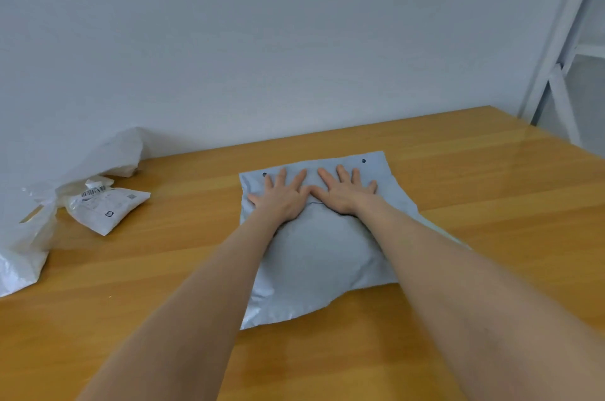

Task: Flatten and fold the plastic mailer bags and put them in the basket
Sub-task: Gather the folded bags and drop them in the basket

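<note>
A grey mailer bag [322, 246] lies on a wooden table [474, 171], roughly in the middle of it and a little to the right; its far edge is pressed flat, while the near part bulges up between the forearms like a soft cushion; two small dark dots sit near its far corners; a lighter strip of it shows along the right edge, past the right forearm. The left hand [281, 197] and the right hand [343, 192] both rest palm down on the far part of the bag, fingers straight and spread, pointing away towards the wall; the two hands lie side by side, thumbs almost touching in the middle, neither one curled round anything; they press on the plastic rather than hold it. Both bare forearms reach in from the near edge and cross over the bag's sides.

On the left of the table, well apart from the grey bag, lies a small white mailer [108, 209] with a printed label and a barcode on it, tilted and crumpled; just behind and left of it, against the wall, is a heap of loose white plastic bags [29, 230] that runs to the near left. A plain pale wall stands behind the table; at the far right a white metal frame [563, 40] rises beside it.
</note>
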Demonstrator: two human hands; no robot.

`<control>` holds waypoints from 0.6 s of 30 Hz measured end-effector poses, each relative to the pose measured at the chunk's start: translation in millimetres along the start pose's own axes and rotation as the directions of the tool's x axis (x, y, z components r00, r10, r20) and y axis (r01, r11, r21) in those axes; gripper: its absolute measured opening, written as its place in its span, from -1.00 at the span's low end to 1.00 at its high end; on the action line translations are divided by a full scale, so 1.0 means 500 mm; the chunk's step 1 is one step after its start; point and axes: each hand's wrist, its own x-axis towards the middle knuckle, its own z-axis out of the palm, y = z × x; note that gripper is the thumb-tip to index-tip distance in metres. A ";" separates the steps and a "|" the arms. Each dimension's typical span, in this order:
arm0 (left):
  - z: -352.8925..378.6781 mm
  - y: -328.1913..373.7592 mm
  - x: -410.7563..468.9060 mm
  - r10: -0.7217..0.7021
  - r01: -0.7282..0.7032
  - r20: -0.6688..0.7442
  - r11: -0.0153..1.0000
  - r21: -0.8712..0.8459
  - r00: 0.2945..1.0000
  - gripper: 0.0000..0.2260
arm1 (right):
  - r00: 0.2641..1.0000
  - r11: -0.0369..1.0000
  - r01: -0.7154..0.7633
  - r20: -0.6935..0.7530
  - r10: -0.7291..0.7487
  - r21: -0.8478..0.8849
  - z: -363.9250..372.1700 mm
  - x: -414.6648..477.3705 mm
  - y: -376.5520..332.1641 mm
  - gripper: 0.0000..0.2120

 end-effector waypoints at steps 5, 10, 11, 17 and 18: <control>0.010 -0.004 0.009 -0.006 0.007 0.022 0.999 -0.042 1.000 -0.55 | 1.000 1.000 -0.008 0.019 0.009 -0.012 0.001 0.006 -0.005 -0.32; 0.015 -0.005 0.014 -0.009 0.010 0.032 1.000 -0.027 0.999 -0.54 | 1.000 1.000 -0.014 0.016 0.014 -0.028 0.004 0.008 -0.003 -0.33; 0.015 -0.005 0.015 -0.009 0.010 0.035 1.000 -0.027 0.999 -0.53 | 1.000 1.000 -0.014 0.016 0.014 -0.028 0.003 0.009 -0.003 -0.34; 0.015 -0.006 0.017 -0.009 0.011 0.049 1.000 -0.029 0.999 -0.54 | 1.000 1.000 -0.015 0.015 0.015 -0.024 0.005 0.011 -0.003 -0.34; 0.015 -0.006 0.017 -0.011 0.012 0.052 0.999 -0.031 0.999 -0.54 | 1.000 1.000 -0.014 0.014 0.015 -0.021 0.005 0.011 -0.003 -0.34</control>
